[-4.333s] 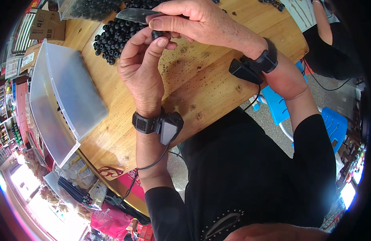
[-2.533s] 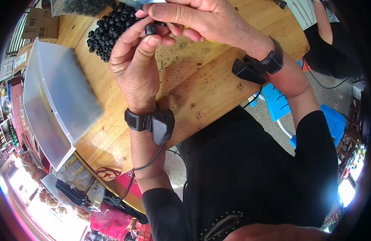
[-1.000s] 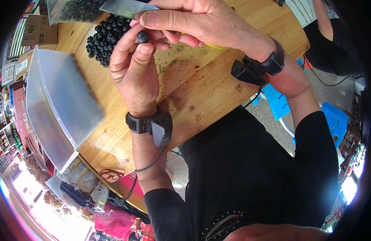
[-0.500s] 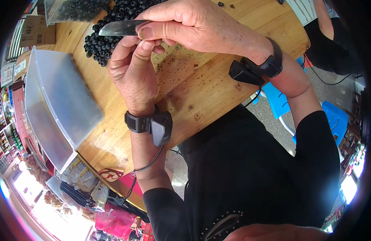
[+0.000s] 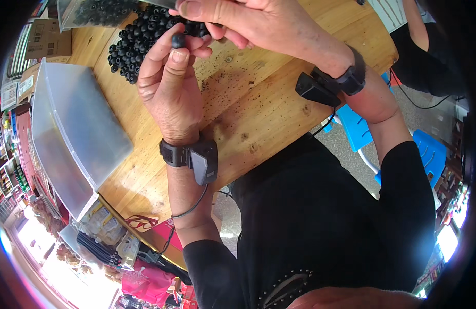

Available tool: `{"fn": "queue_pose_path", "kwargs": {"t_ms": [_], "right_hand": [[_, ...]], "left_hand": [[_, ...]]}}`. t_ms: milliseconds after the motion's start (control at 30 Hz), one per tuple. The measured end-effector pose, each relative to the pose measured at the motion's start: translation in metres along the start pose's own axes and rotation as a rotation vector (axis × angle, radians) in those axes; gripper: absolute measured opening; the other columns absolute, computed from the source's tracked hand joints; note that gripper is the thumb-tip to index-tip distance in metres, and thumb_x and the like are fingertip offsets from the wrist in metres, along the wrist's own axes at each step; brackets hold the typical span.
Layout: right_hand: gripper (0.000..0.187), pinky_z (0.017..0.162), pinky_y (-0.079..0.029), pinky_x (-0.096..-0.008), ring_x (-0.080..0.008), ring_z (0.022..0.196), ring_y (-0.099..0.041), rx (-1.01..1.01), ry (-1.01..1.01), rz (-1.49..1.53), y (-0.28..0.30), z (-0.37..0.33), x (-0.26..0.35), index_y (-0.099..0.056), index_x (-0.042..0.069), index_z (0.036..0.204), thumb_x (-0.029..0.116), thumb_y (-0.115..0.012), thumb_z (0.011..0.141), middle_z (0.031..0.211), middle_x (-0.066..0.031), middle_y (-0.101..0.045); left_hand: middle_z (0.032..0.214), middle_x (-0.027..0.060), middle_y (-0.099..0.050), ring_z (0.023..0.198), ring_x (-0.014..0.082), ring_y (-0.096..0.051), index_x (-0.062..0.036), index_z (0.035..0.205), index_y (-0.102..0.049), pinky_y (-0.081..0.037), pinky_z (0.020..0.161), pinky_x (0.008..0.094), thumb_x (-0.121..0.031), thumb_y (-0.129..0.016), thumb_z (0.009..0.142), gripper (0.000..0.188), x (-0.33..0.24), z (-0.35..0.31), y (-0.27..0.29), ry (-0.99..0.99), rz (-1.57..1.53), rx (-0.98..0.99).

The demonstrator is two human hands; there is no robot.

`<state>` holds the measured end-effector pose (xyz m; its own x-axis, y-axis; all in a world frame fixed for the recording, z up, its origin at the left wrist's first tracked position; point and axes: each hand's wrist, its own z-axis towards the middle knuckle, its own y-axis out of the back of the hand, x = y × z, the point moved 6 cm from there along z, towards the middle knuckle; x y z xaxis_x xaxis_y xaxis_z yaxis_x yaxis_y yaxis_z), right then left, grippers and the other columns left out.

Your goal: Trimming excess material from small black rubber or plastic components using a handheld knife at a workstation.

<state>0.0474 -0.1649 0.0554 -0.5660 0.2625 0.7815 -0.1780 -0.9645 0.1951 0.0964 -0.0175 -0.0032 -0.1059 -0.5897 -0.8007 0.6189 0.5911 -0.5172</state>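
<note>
Between the thumb and forefinger of my left hand is a small round black piece, perhaps a rubber or plastic part. My right hand grips a knife above and to the right of it; only part of the blade shows at the upper edge, and the knife is apart from the piece. Just beyond my left fingers lies a heap of similar black pieces, several with ring-like openings, on the wooden table. Dark crumbs are scattered over the wood near my left wrist.
A translucent plastic bin stands at the table's left edge. Behind the heap, a clear container holds more black pieces. Red-framed glasses lie near the front left corner. Blue chairs and another person are to the right.
My right hand has lifted the knife up and away from my left fingers. The black piece, hidden before, now shows between my left thumb and forefinger.
</note>
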Motion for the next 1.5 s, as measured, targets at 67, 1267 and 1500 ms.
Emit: {"fn": "queue_pose_path", "kwargs": {"t_ms": [67,1267,1500], "right_hand": [[0.023,0.048,-0.040,-0.0279,-0.0096,0.055,-0.055,0.028,-0.015,-0.021,0.001,0.001,0.001,-0.064,-0.002,0.088,0.016,-0.058,0.102,0.065,-0.0078,-0.061],[0.033,0.041,-0.037,-0.0227,-0.0101,0.045,-0.049,-0.399,-0.277,0.536,0.092,0.009,0.019,-0.066,-0.003,0.112,0.027,-0.052,0.105,0.066,-0.0040,-0.058],[0.034,0.041,-0.039,-0.0232,-0.0111,0.044,-0.050,-0.392,-0.316,0.520,0.097,-0.005,0.002,-0.067,-0.003,0.113,0.027,-0.053,0.105,0.066,-0.0044,-0.058]], "left_hand": [[0.100,0.0157,-0.070,0.088,0.0226,-0.066,0.0033,0.124,-0.063,-0.056,0.084,0.0350,-0.004,-0.062,0.095,0.029,0.000,-0.001,-0.003,0.004,-0.062,0.051],[0.101,0.0111,-0.075,0.085,0.0121,-0.071,0.0025,0.109,-0.073,-0.058,0.073,0.0244,-0.002,-0.070,0.090,0.019,-0.202,-0.024,-0.048,-0.609,1.814,-0.384],[0.098,0.0150,-0.072,0.081,0.0296,-0.070,-0.0028,0.114,-0.072,-0.056,0.070,0.0375,-0.013,-0.068,0.092,0.025,-0.236,-0.002,0.046,-0.547,2.596,-0.207]]}}
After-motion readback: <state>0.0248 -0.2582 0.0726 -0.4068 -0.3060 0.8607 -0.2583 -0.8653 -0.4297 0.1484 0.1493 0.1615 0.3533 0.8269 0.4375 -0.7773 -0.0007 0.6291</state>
